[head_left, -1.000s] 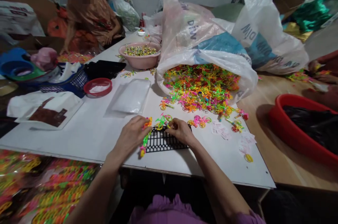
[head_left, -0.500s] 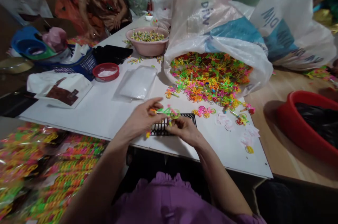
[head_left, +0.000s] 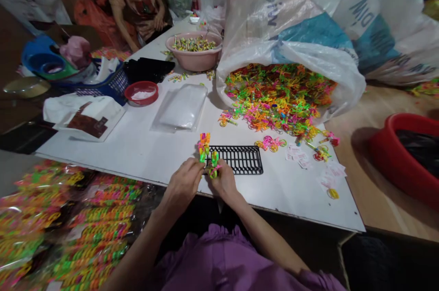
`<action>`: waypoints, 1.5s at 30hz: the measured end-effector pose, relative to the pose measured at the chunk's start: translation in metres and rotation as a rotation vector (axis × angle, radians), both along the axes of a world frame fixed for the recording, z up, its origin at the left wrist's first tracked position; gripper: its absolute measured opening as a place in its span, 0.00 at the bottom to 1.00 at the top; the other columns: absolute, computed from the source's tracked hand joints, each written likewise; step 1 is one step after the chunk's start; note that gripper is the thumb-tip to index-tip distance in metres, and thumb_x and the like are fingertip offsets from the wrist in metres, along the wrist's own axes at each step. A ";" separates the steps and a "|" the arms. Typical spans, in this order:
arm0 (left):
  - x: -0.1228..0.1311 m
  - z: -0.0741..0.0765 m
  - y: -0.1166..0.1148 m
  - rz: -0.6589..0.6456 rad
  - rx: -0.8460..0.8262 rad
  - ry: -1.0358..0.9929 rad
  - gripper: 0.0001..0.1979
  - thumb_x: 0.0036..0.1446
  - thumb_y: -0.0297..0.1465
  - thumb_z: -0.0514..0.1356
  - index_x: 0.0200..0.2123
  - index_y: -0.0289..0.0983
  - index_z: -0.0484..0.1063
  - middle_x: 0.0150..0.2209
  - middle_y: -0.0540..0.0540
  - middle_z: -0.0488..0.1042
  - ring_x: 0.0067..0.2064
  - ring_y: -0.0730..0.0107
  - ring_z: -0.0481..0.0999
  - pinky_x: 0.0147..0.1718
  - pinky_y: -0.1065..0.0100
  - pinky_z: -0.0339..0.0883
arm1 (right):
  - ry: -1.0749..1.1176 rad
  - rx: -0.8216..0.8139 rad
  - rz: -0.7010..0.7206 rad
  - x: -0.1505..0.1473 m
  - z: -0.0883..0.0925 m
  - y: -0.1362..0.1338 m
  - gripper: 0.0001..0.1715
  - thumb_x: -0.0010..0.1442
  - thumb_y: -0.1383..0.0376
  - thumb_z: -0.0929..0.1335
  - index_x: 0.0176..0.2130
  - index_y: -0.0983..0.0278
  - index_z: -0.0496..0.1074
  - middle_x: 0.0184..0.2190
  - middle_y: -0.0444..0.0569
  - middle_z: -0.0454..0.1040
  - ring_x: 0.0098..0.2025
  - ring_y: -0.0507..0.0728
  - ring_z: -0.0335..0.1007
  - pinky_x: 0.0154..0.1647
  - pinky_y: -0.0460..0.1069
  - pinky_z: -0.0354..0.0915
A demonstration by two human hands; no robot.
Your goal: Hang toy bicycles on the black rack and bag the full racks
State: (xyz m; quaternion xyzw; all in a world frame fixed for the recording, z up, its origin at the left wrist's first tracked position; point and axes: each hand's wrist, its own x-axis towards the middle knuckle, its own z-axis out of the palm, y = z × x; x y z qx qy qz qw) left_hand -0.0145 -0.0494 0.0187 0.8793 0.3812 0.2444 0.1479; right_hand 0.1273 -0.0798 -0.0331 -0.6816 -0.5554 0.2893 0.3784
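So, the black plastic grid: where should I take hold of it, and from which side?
Probably the right end of the black plastic grid, from above with the right hand. That end lies free; the left end sits beside the bright plastic pieces in the left hand. It lies flat on the white table, so hook through its slots.

Left hand [head_left: 183, 185] pinches orange-green plastic trinket [head_left: 204, 147], upright; right hand [head_left: 222, 181] grips green-yellow trinket [head_left: 214, 165]. Black plastic grid [head_left: 240, 159] just beside both, on white table [head_left: 103, 158]. Tipped plastic sack [head_left: 274, 16] spilling neon trinkets [head_left: 277, 94] beyond. Pink basin [head_left: 194, 60] farther back; co-worker [head_left: 135, 7] at far table end.
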 end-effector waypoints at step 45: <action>0.008 0.000 0.066 -0.084 0.149 0.067 0.10 0.62 0.30 0.49 0.38 0.37 0.70 0.34 0.47 0.72 0.39 0.68 0.69 0.41 0.66 0.65 | -0.468 -0.150 -0.089 0.085 0.028 0.131 0.09 0.55 0.62 0.66 0.36 0.65 0.71 0.34 0.50 0.74 0.36 0.55 0.68 0.33 0.46 0.59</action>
